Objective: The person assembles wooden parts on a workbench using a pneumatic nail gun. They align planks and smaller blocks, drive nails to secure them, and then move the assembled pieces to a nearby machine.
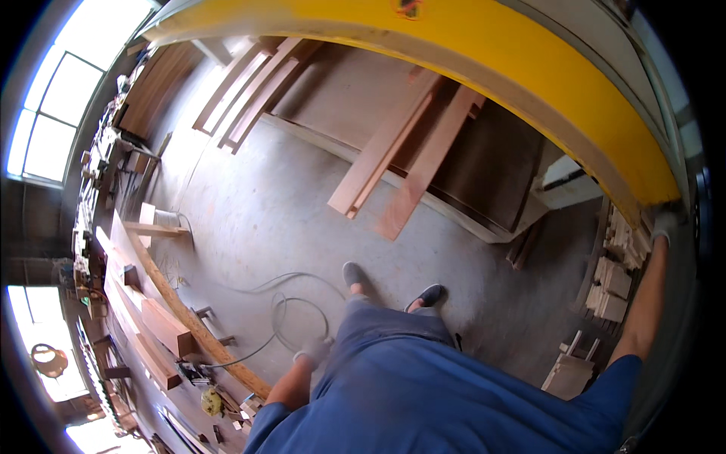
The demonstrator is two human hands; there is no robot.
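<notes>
My right arm stretches out to the far right, where my right hand (665,222), in a pale glove, is at the right end of a big yellow machine beam (484,47). Its fingers are too dark and small to make out, so I cannot tell if they grip anything. My left hand (314,352), gloved too, hangs low beside my left thigh, smeared by motion. Under the beam, long wooden pieces (390,144) jut toward me over the edge of a low machine bed (325,91). Another group of wooden pieces (249,94) sticks out farther left.
A grey hose (281,310) lies looped on the concrete floor (249,204) near my feet. To my left, a workbench (200,333) bears thick timber pieces (166,327) and tools. Stacked wood blocks (609,287) stand at right. Boards (155,91) lie at the far left.
</notes>
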